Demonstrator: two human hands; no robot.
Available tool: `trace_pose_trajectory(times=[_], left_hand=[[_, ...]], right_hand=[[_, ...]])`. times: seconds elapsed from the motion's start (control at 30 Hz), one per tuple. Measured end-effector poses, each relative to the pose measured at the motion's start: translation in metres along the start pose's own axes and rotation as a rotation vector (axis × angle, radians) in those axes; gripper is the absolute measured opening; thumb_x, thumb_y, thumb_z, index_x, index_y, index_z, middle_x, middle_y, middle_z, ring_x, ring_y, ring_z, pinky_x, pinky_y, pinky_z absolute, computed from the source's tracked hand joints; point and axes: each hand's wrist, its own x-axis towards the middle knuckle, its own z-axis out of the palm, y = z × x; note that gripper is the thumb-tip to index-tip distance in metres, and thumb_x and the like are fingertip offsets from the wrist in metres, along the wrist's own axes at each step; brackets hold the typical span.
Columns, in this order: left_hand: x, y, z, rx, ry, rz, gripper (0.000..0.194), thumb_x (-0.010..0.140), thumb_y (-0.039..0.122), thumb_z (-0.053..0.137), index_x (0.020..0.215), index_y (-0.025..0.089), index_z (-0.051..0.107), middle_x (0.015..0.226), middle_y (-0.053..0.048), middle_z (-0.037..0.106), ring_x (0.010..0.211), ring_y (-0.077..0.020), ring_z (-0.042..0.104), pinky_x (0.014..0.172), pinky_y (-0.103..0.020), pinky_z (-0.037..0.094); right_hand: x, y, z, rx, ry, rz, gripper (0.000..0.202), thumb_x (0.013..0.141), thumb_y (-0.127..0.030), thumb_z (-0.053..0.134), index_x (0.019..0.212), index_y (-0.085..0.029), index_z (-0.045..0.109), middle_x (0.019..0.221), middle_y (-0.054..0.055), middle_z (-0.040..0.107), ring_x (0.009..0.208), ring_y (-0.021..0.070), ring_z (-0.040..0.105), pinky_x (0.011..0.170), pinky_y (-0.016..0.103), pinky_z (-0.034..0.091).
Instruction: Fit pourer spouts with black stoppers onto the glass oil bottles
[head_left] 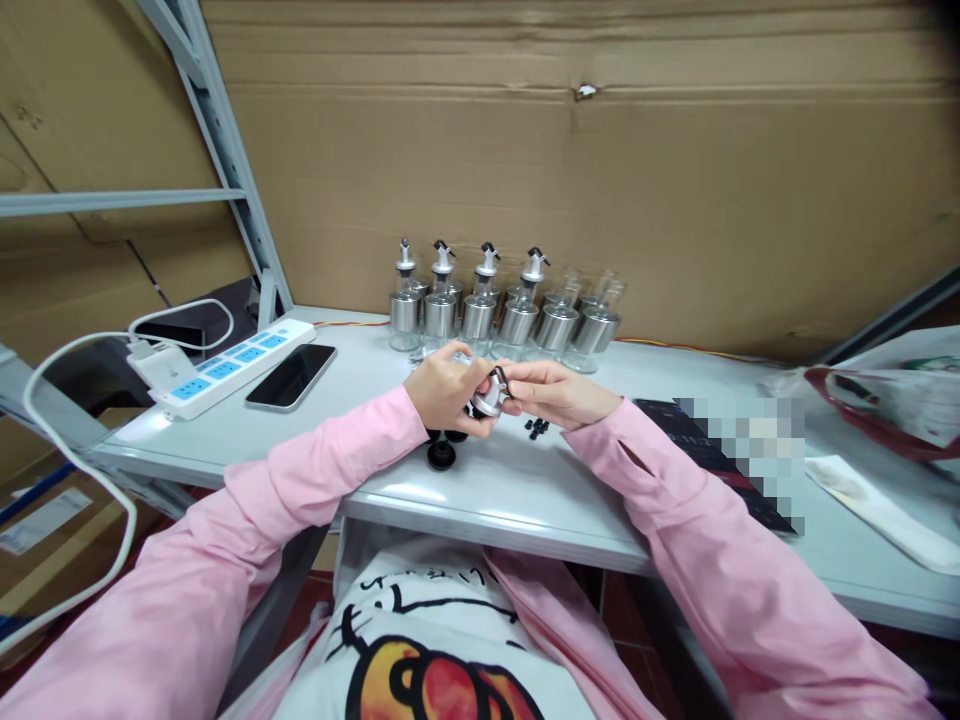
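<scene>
My left hand (pixel 450 390) is closed around a silver pourer top (pixel 489 398) with a black spout cap, held just above the table. My right hand (pixel 559 393) pinches the same pourer top from the other side. Black round stoppers (pixel 441 455) lie on the table under my left hand, partly hidden by it. Several small black parts (pixel 536 428) are grouped below my right hand. Behind both hands stand glass bottles with steel bands (pixel 518 322) in rows; several front ones carry pourer tops, while those at the right have bare necks.
At the left of the grey table (pixel 480 500) are a white power strip (pixel 240 365) with a cable and a black-screened phone (pixel 292 378). A dark flat packet (pixel 697 440), a white strip (pixel 885 510) and a plastic bag (pixel 892 385) lie right. Cardboard (pixel 600 180) stands behind.
</scene>
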Motion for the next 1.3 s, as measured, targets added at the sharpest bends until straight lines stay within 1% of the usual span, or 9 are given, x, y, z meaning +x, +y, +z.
trace_pose_trajectory(times=[0.17, 0.3, 0.47, 0.6, 0.67, 0.83, 0.97, 1.13, 1.3], left_hand=[[-0.0013, -0.0004, 0.0004, -0.036, -0.041, -0.02, 0.034, 0.067, 0.034, 0.052, 0.094, 0.019, 0.037, 0.068, 0.004, 0.058, 0.048, -0.0124, 0.05, 0.077, -0.036, 0.048], [-0.0015, -0.0003, 0.0007, -0.046, -0.036, -0.032, 0.036, 0.066, 0.032, 0.052, 0.096, 0.018, 0.037, 0.066, 0.005, 0.058, 0.048, -0.0126, 0.051, 0.077, -0.037, 0.049], [-0.0051, -0.0015, 0.0031, -0.029, -0.074, -0.103, 0.044, 0.061, 0.033, 0.054, 0.099, 0.018, 0.036, 0.071, 0.002, 0.06, 0.062, -0.0177, 0.06, 0.073, -0.036, 0.051], [-0.0067, -0.0013, 0.0043, -0.044, -0.072, -0.141, 0.046, 0.06, 0.034, 0.055, 0.099, 0.018, 0.036, 0.075, 0.0, 0.062, 0.067, -0.0192, 0.061, 0.07, -0.037, 0.051], [-0.0062, -0.0008, 0.0041, -0.044, -0.066, -0.143, 0.046, 0.061, 0.035, 0.055, 0.099, 0.018, 0.036, 0.074, 0.0, 0.061, 0.066, -0.0191, 0.062, 0.069, -0.036, 0.051], [-0.0043, -0.0001, 0.0032, -0.07, 0.003, -0.118, 0.046, 0.062, 0.034, 0.054, 0.101, 0.017, 0.036, 0.071, 0.0, 0.061, 0.063, -0.018, 0.061, 0.067, -0.035, 0.051], [-0.0036, 0.0003, 0.0027, -0.077, -0.033, -0.154, 0.048, 0.061, 0.034, 0.055, 0.102, 0.017, 0.037, 0.072, 0.0, 0.062, 0.061, -0.0181, 0.06, 0.069, -0.037, 0.051], [-0.0021, 0.0007, 0.0004, -0.098, -0.017, -0.154, 0.048, 0.061, 0.035, 0.055, 0.103, 0.016, 0.039, 0.065, 0.002, 0.059, 0.059, -0.0177, 0.058, 0.071, -0.038, 0.05], [0.0006, 0.0007, -0.0041, -0.11, -0.068, -0.223, 0.045, 0.063, 0.039, 0.056, 0.099, 0.017, 0.041, 0.061, 0.004, 0.056, 0.057, -0.0176, 0.055, 0.07, -0.037, 0.048]], right_hand=[[0.0005, 0.0006, 0.0, -0.01, 0.022, 0.006, 0.025, 0.07, -0.032, 0.073, 0.085, -0.013, 0.069, 0.082, 0.002, 0.054, 0.062, 0.0062, 0.045, 0.057, 0.023, 0.036], [0.0008, -0.0002, 0.0002, -0.034, 0.027, 0.002, 0.025, 0.07, -0.033, 0.073, 0.085, -0.013, 0.069, 0.081, 0.002, 0.055, 0.062, 0.0064, 0.046, 0.056, 0.022, 0.036], [0.0018, -0.0007, 0.0021, -0.047, 0.035, -0.011, 0.026, 0.071, -0.035, 0.071, 0.086, -0.013, 0.068, 0.079, 0.001, 0.056, 0.062, 0.0072, 0.044, 0.057, 0.023, 0.036], [0.0018, -0.0008, 0.0036, -0.051, 0.032, -0.035, 0.025, 0.072, -0.035, 0.07, 0.086, -0.014, 0.067, 0.079, 0.001, 0.055, 0.06, 0.0063, 0.043, 0.057, 0.024, 0.034], [0.0017, -0.0009, 0.0039, -0.052, 0.028, -0.043, 0.025, 0.072, -0.035, 0.07, 0.086, -0.014, 0.068, 0.078, 0.0, 0.054, 0.059, 0.0057, 0.042, 0.056, 0.023, 0.034], [0.0021, -0.0013, 0.0045, -0.039, 0.034, -0.039, 0.026, 0.073, -0.035, 0.07, 0.087, -0.013, 0.068, 0.078, 0.0, 0.054, 0.059, 0.0059, 0.042, 0.057, 0.024, 0.034], [0.002, -0.0017, 0.0042, -0.026, 0.05, -0.025, 0.027, 0.072, -0.035, 0.07, 0.088, -0.013, 0.067, 0.083, 0.002, 0.056, 0.062, 0.0069, 0.043, 0.058, 0.024, 0.036], [0.003, -0.0017, 0.005, -0.011, 0.031, -0.031, 0.026, 0.073, -0.034, 0.07, 0.088, -0.013, 0.067, 0.082, 0.002, 0.056, 0.062, 0.0065, 0.044, 0.058, 0.023, 0.036], [0.0083, 0.0011, 0.0079, 0.027, 0.089, -0.035, 0.027, 0.071, -0.037, 0.071, 0.084, -0.013, 0.066, 0.079, 0.002, 0.057, 0.063, 0.008, 0.044, 0.055, 0.023, 0.035]])
